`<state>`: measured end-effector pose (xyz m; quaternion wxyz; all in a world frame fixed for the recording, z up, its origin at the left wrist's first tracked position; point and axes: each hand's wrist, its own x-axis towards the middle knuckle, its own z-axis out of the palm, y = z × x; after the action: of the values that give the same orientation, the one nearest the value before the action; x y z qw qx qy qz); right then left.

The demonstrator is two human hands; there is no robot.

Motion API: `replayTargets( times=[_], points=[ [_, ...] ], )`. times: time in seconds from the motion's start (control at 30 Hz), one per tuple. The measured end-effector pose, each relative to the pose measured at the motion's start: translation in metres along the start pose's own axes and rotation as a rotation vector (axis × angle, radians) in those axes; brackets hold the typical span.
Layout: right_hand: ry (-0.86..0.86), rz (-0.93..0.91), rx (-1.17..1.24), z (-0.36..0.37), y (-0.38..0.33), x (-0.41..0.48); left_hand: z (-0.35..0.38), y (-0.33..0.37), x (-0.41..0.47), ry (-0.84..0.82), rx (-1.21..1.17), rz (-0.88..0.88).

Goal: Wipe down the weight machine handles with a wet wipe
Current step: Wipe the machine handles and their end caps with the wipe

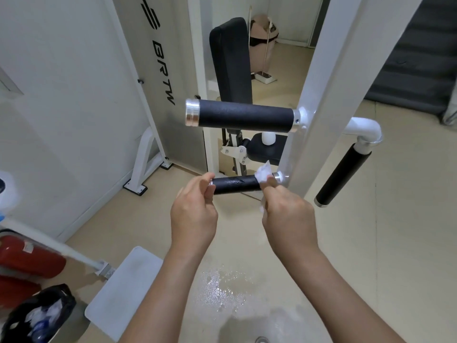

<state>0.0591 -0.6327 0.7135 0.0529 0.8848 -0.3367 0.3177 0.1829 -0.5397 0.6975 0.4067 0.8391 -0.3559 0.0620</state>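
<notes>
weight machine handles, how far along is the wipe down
Done: no handle shows as finished. In hand: the short black textured lower handle, where the right hand holds the crumpled white wet wipe against its frame end and the left hand pinches its free end. Left: the rest of that handle, plus the long black upper handle and the angled black handle at right, neither touched by the wipe.

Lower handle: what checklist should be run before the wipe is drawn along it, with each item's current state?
1. Contact: right hand presses wet wipe onto lower handle at its frame end: ok.
2. Bracing: left hand fingers grip the handle's free end: ok.
3. Path: grip between the hands unobstructed: ok.
4. Moisture: wipe wet enough: cannot tell.
5. Footing: dry floor below: not ok, wet patch.
</notes>
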Motion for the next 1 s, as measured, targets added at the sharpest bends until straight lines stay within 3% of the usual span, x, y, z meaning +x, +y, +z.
replayTargets(
  times=[0.17,0.3,0.43,0.6,0.77,0.9,1.0],
  points=[
    [0.020,0.080,0.056,0.016,-0.002,0.021,-0.003,-0.003,0.006,-0.055,0.181,0.157],
    [0.065,0.026,0.092,0.015,-0.002,-0.003,-0.008,-0.003,0.006,-0.055,0.154,0.168],
    [0.032,0.118,0.119,0.019,-0.005,0.020,-0.007,-0.003,0.007,-0.054,0.152,0.174],
    [0.076,-0.010,0.144,0.016,-0.007,-0.003,-0.008,-0.001,0.007,-0.039,0.173,0.184],
    [0.033,0.039,0.171,0.020,-0.004,0.021,-0.008,-0.001,0.009,-0.026,0.181,0.181],
    [0.075,-0.041,0.110,0.019,-0.001,0.002,-0.010,-0.003,0.008,-0.037,0.161,0.197],
    [0.082,0.077,0.176,0.022,-0.001,0.022,-0.010,-0.003,0.008,-0.036,0.169,0.200]
  ],
)
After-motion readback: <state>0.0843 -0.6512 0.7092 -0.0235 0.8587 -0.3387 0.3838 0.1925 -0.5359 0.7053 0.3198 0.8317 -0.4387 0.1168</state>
